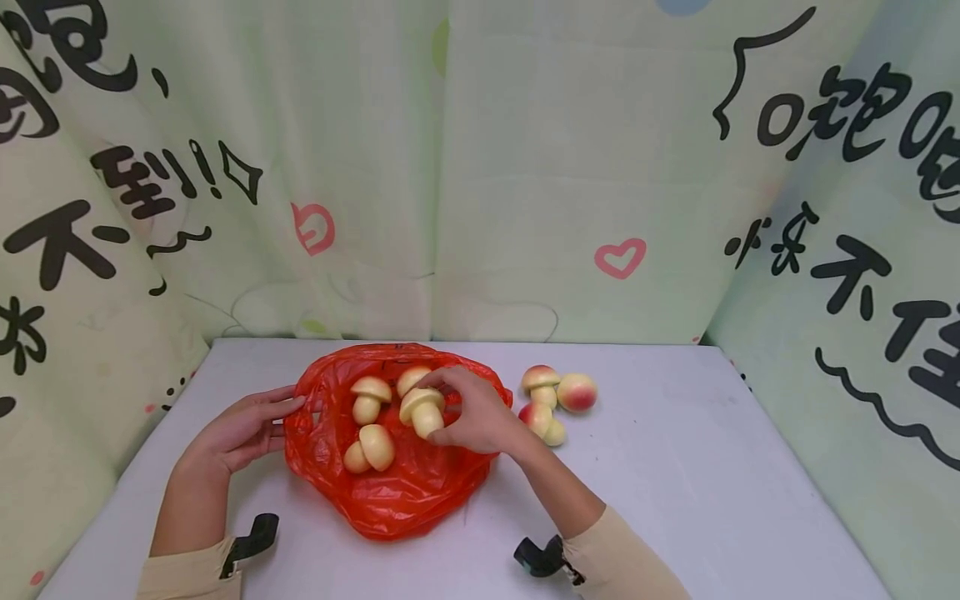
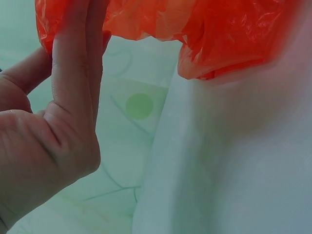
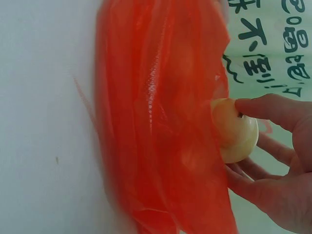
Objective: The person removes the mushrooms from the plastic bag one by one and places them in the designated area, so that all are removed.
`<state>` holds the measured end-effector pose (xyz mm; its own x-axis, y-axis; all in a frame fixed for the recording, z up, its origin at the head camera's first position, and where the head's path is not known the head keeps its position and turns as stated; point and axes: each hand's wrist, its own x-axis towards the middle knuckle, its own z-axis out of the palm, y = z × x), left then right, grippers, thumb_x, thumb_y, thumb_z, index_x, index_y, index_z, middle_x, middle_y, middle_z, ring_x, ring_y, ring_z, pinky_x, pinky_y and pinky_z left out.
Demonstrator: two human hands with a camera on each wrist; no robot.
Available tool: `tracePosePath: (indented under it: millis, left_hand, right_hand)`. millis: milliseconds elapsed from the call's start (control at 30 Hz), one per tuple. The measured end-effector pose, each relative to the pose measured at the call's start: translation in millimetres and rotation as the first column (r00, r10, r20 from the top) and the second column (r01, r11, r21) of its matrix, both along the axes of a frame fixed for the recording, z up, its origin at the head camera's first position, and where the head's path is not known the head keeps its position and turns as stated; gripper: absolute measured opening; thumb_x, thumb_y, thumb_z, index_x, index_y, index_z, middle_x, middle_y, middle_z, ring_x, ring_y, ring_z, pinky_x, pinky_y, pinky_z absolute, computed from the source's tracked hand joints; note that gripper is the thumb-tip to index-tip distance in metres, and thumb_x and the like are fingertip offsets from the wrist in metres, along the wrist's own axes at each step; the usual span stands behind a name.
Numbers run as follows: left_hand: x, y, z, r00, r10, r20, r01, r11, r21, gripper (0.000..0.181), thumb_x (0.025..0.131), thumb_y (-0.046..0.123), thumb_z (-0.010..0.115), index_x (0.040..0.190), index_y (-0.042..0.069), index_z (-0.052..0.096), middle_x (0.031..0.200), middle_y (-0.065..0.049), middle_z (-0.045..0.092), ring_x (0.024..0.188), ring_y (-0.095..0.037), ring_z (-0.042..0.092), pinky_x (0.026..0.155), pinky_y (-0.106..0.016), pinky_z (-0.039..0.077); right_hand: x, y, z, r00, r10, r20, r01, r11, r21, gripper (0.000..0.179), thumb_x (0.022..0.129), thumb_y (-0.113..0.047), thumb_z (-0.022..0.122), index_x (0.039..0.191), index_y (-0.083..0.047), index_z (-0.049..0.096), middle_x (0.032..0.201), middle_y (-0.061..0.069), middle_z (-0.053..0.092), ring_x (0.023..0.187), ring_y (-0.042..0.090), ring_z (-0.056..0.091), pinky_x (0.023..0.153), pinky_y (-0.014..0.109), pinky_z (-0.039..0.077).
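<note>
Pinching a pale mushroom (image 1: pixel 422 412) at the mouth of a red bag (image 1: pixel 427 500), the right hand (image 1: pixel 477 408) is showing in the head view; three more mushrooms (image 1: pixel 369 450) are lying inside, the rear one partly hidden, while three reddish mushrooms (image 1: pixel 577 392) are sitting on the bench (image 1: pixel 675 483) to the right. In the left wrist view, the left hand (image 2: pixel 63 117) is holding the bag's edge, its fingertips being cut off at the top. In the right wrist view, red plastic is hiding part of the pinched mushroom, and the bag's contents are appearing only as blurred shapes
</note>
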<state>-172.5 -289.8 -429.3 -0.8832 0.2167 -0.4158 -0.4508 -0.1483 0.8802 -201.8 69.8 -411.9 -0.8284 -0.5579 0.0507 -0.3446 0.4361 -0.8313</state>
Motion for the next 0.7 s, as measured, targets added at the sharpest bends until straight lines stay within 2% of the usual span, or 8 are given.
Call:
tracePosePath:
  millis: [267,400,567,700]
  left_hand:
    - [-1.1,-0.4,-0.9,1.000,-0.003,0.003,0.003,1.000,-0.005,0.077,0.108,0.024,0.059,0.167,0.004,0.014,0.107,0.006,0.077,0.094,-0.016,0.077,0.086,-0.034,0.064]
    - [-0.6,-0.5,-0.7,1.000,-0.007,0.002,0.007,1.000,0.002,0.077,0.108,0.024,0.058,0.167,0.004,0.012,0.106,0.006,0.077,0.094,-0.016,0.078,0.086,-0.034,0.064]
    - [-0.4,-1.0,-0.9,1.000,-0.006,0.003,0.006,1.000,0.006,0.076,0.108,0.023,0.058,0.167,0.005,0.013,0.107,0.006,0.077,0.094,-0.016,0.077,0.086,-0.034,0.064]
    - [-1.2,-1.7,-1.8,1.000,-0.006,0.004,0.005,1.000,0.008,0.076,0.108,0.023,0.058,0.167,0.005,0.013,0.107,0.006,0.077,0.094,-0.016,0.077,0.086,-0.034,0.064]
  right_hand:
    - [1.5,12.6,6.2,0.998,-0.021,-0.051,0.018,0.999,-0.051,0.055,0.082,-0.008,0.084,0.131,-0.017,0.063,0.132,-0.002,0.061,0.122,0.023,0.060,0.100,0.048,0.060]
    - [0.9,17.6,6.6,0.999,-0.039,-0.029,0.037,0.997,-0.066,0.055,0.082,-0.005,0.084,0.131,-0.018,0.063,0.131,0.001,0.058,0.124,0.025,0.060,0.100,0.051,0.060]
    - [1.4,23.9,9.2,0.996,-0.070,-0.047,0.067,0.996,-0.064,0.056,0.081,-0.006,0.085,0.130,-0.022,0.064,0.131,-0.003,0.058,0.123,0.020,0.059,0.100,0.044,0.060]
    - [3.5,30.0,12.6,0.997,-0.069,-0.046,0.064,0.993,-0.094,0.056,0.082,-0.005,0.084,0.131,-0.021,0.063,0.133,-0.002,0.058,0.123,0.022,0.058,0.102,0.047,0.059]
